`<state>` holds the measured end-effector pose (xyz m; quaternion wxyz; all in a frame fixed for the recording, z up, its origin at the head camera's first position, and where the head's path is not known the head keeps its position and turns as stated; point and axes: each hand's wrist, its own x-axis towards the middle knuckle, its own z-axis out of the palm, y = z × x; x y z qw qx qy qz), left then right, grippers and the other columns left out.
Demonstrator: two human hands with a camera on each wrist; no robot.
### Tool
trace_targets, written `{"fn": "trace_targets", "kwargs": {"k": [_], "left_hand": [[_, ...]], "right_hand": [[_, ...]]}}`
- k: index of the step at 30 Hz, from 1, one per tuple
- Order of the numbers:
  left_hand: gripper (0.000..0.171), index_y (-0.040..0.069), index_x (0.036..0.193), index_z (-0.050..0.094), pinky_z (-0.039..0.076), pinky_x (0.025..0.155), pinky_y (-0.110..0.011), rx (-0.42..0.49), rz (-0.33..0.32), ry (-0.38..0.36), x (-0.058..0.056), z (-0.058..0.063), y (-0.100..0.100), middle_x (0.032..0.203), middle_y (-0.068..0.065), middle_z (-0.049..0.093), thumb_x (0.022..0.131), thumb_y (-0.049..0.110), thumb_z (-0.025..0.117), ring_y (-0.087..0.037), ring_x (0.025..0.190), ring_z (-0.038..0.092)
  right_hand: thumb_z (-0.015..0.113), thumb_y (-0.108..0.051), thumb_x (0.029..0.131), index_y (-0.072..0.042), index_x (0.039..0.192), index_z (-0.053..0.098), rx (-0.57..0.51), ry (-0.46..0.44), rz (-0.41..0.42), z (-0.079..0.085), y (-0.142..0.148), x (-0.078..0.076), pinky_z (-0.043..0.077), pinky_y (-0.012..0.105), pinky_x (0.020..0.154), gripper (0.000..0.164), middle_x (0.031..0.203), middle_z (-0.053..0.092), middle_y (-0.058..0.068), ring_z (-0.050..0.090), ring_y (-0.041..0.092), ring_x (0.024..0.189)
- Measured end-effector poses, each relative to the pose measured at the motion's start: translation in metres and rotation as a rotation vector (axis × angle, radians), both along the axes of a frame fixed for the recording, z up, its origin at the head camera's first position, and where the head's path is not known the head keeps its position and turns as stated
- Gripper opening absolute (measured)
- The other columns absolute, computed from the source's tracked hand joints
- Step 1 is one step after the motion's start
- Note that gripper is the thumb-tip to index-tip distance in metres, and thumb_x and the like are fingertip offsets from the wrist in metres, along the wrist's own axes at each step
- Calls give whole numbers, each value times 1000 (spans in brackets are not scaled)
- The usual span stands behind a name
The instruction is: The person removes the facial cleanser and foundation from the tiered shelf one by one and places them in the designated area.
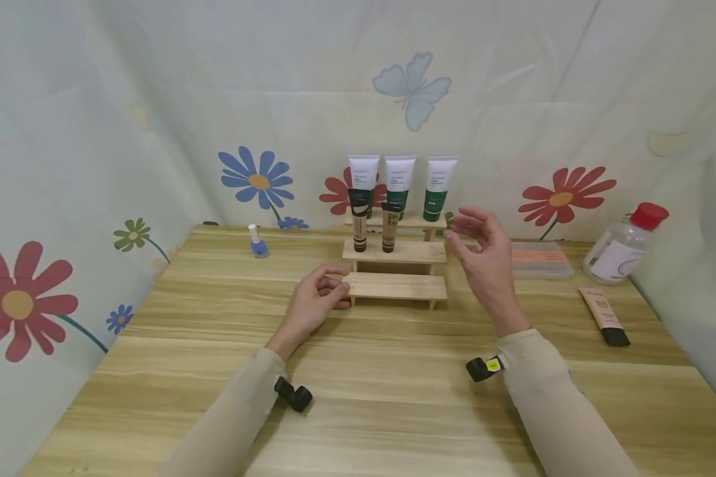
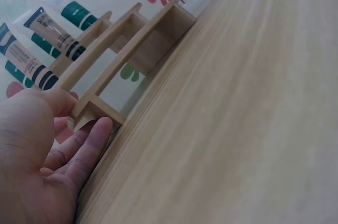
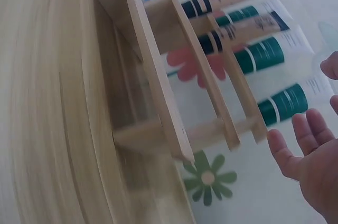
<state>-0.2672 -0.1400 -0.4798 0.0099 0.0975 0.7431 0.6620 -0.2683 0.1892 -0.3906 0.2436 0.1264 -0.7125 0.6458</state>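
Observation:
A three-step wooden display stand [image 1: 396, 286] stands on the table. My left hand [image 1: 317, 296] grips the left end of its lowest step; in the left wrist view, fingers [image 2: 97, 134] reach under the board. Three white-and-green squeeze tubes [image 1: 441, 189] stand on the top step. The middle step carries a beige tube with black bands [image 1: 360, 225] and a tan tube [image 1: 389, 228], both towards the left. Beside the stand's right end, my right hand [image 1: 483, 255] is raised with nothing in it, fingers loosely bent, apart from the rightmost white-and-green tube.
A blue nail polish bottle [image 1: 259, 245] stands at the back left. Right of the stand are a flat clear case [image 1: 539, 260], a red-capped clear bottle [image 1: 620, 245] and a beige tube with a black cap [image 1: 602, 315] lying down. A flowered curtain [image 1: 310, 99] hangs behind.

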Motion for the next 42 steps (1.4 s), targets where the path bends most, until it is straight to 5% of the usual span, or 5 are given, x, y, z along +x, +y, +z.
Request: {"fn": "trace_targets", "kwargs": {"k": [5, 11, 19, 28, 42], "left_hand": [[27, 10, 137, 71, 73, 86, -40, -9, 3, 0, 0, 1, 0, 112, -21, 76, 111, 11, 72, -30, 98, 79], [27, 9, 137, 71, 73, 87, -40, -10, 3, -9, 1, 2, 0, 113, -21, 76, 111, 10, 72, -30, 99, 79], [27, 10, 138, 71, 73, 87, -40, -12, -4, -10, 1, 2, 0, 113, -21, 76, 111, 11, 72, -31, 99, 79], [28, 10, 138, 71, 73, 86, -40, -9, -9, -13, 1, 3, 3, 111, -20, 76, 110, 12, 73, -32, 98, 79], [27, 11, 137, 71, 73, 85, -40, -6, -4, -9, 1, 2, -1, 110, -20, 76, 110, 12, 73, -32, 97, 79]], "right_hand": [[81, -7, 102, 1, 146, 62, -16, -8, 58, 0, -26, -10, 66, 20, 89, 49, 134, 68, 21, 69, 32, 121], [83, -10, 102, -2, 145, 64, 0, -45, 89, -2, -51, -20, 62, 23, 88, 48, 130, 70, 12, 70, 34, 122], [83, -10, 102, -5, 144, 64, -2, -93, 133, -3, -74, -29, 64, 25, 94, 47, 136, 68, 18, 69, 34, 126], [82, -11, 104, -6, 146, 62, 60, -145, 86, -6, -83, -34, 64, 39, 104, 47, 135, 69, 14, 67, 25, 125], [81, -6, 103, -2, 136, 64, 52, -134, 78, -4, -87, -37, 62, 25, 93, 37, 129, 70, 16, 68, 25, 119]]}}
